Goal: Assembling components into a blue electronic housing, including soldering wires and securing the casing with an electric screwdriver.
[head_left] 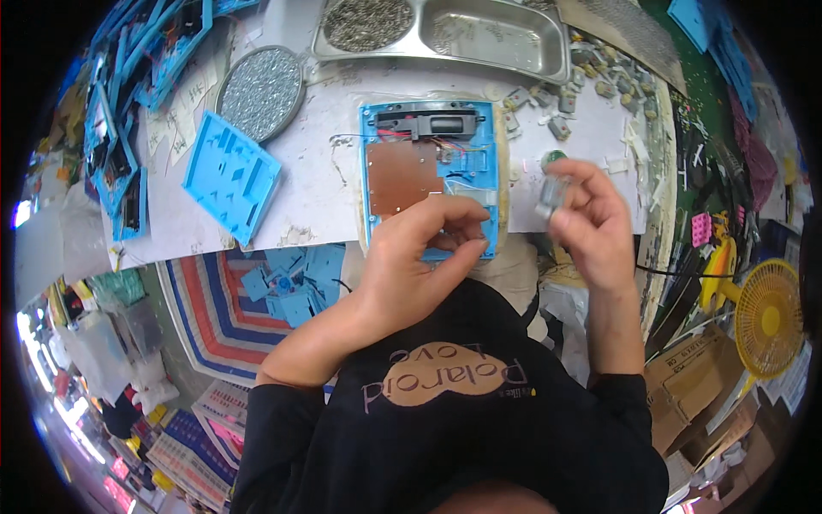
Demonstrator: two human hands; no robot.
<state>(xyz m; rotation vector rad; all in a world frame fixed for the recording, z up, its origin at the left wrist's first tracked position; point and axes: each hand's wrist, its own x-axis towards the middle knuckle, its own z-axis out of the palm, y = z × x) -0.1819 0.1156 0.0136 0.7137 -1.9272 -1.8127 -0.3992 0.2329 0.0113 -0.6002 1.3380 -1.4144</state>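
A blue plastic housing (pixel 491 163) lies open on the table in front of me. Inside are a brown circuit board (pixel 401 177), a black part (pixel 441 124) along the far end, and thin wires. My left hand (pixel 428 248) is over the housing's near end, its fingers curled toward the thumb; whatever they may hold is hidden. To the right of the housing, my right hand (pixel 595 218) pinches a small grey part (pixel 550 197) between thumb and fingers, slightly blurred. A green end shows at its far side; its exact kind is unclear.
A blue cover (pixel 231 178) lies left, beside a round tray of small silvery pieces (pixel 260 92). A metal tray (pixel 492 38) with screw-like pieces stands at the back. Several small grey parts (pixel 567 101) are scattered back right. Blue housings (pixel 128 128) pile up far left; a yellow fan (pixel 768 319) stands right.
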